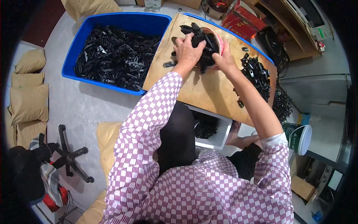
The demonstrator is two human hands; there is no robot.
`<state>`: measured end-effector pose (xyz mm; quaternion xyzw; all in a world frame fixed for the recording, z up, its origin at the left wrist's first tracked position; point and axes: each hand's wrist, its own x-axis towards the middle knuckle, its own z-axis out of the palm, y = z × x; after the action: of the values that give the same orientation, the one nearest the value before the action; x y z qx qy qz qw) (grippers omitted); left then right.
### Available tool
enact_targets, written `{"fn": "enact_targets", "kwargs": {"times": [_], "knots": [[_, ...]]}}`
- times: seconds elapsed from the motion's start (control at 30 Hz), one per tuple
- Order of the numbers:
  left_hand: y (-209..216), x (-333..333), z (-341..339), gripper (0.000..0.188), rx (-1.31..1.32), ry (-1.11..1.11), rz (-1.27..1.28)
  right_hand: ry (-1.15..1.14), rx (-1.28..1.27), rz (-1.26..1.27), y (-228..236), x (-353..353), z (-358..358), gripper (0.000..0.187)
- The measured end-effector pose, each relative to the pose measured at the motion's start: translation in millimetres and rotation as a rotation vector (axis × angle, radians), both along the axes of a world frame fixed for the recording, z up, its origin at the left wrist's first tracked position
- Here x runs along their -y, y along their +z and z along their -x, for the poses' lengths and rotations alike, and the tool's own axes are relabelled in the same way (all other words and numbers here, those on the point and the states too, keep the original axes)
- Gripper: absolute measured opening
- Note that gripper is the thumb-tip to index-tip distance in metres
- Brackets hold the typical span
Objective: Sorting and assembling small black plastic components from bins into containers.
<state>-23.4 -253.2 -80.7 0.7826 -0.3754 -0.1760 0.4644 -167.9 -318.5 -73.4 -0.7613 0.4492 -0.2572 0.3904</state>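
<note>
A round tub (221, 42) with a pink-red rim lies tipped on the wooden board (218, 91), its mouth toward the left. Black plastic parts (207, 53) fill the mouth and spill onto the board. My right hand (226, 59) is closed on the tub's near right rim, thumb on the near side. With its fingers curled over the black parts, my left hand (187, 51) grips some at the mouth; the undersides of its fingers are hidden. A loose black part (170, 64) lies on the board beside my left wrist.
At left stands a blue bin (71, 61) of black parts. Another pile of black parts (257, 76) covers the board's right side. Below the board's near edge is a white bin (220, 135). A green bucket (296, 139) stands at right, a chair base (69, 155) at lower left.
</note>
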Motion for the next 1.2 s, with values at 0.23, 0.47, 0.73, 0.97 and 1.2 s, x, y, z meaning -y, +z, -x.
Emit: {"fn": "enact_targets", "kwargs": {"times": [0.23,0.47,0.73,0.97,1.2], "knots": [[-0.7,-25.1,-15.6,0.069,0.131,-0.202,-0.172,0.174,-0.229,0.566,31.1,6.7,13.6,0.074],[32.8,-65.0,-53.6,0.066,0.275,-0.450,-0.182,0.331,-0.578,0.973,92.3,12.0,0.4,0.074],[-111.4,-114.6,-288.2,0.069,-0.137,0.703,-0.455,0.709,-0.200,0.842,34.4,-9.5,-222.3,0.071],[-272.9,-179.7,-310.8,0.079,-0.663,0.985,-0.677,0.721,-0.637,0.907,-108.6,26.3,-332.0,0.065],[-202.7,-105.3,-246.0,0.089,-0.523,1.245,-0.732,0.733,-0.789,0.503,-144.8,39.0,-354.8,0.070]]}}
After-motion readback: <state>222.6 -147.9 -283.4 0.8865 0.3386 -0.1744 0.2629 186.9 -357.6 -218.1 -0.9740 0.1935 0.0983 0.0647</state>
